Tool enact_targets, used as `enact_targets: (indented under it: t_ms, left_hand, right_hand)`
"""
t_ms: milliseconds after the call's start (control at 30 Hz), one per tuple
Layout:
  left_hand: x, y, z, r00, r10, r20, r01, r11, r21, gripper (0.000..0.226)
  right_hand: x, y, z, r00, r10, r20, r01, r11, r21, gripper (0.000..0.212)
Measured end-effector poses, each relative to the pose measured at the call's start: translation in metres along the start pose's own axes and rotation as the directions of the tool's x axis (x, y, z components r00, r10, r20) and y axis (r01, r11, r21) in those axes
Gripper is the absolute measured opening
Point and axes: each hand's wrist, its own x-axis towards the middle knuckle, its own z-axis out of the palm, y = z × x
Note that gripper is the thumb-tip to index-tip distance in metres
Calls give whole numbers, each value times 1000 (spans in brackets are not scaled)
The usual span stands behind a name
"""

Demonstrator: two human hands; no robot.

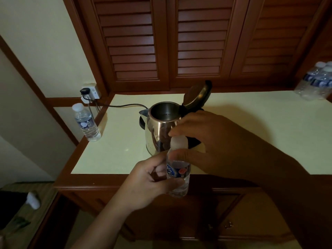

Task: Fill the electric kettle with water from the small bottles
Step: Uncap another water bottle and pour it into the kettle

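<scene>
A steel electric kettle point(158, 130) stands on the cream counter point(251, 133) with its lid point(196, 93) swung up and a little water at the bottom. In front of it, over the counter's near edge, my left hand point(149, 180) grips the body of a small clear water bottle point(178, 174) held upright. My right hand point(201, 139) pinches the bottle's white cap point(178, 141) between thumb and fingers. Another capped bottle point(85, 123) stands at the counter's left corner.
Several more bottles point(316, 83) cluster at the far right of the counter. The kettle's black cord point(122, 105) runs left to a wall socket point(89, 91). Louvred wooden doors point(179, 42) rise behind the counter. A white object point(33, 199) lies low at the left.
</scene>
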Motion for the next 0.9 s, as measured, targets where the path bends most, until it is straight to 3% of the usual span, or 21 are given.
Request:
enact_targets:
  t_ms: [133,267,400,500,567,633,700,900]
  left_hand:
    - [1,4,2,1000,8,-12,-8,999,35,42]
    - [2,6,0,999,25,-36,-22,996,84,44]
    - [-3,9,1,999,20,-39,-15,993,116,42]
    - [-9,8,0,997,25,-79,-18,996,92,37]
    - [-14,6,-1,995,20,-102,-12,997,76,36]
    - [-17,6,-1,992,15,-128,-6,998,68,38]
    - [-19,7,-2,987,14,-160,-2,997,75,40]
    - [-7,36,-18,974,30,-226,5,989,151,38]
  right_hand:
    - [-3,5,1,997,-39,-71,46,993,108,29]
    - [-18,7,3,993,-17,-117,45,971,235,39]
    - [-36,18,12,954,147,-260,-50,937,347,44]
    - [-55,33,47,877,319,-360,-152,894,421,28]
    - [-67,49,76,823,463,-329,-279,835,474,20]
    - [-74,68,103,795,548,-261,-402,798,450,17]
    - [-75,83,122,811,535,-235,-451,829,332,15]
    - [-63,97,144,893,370,-257,-355,929,104,11]
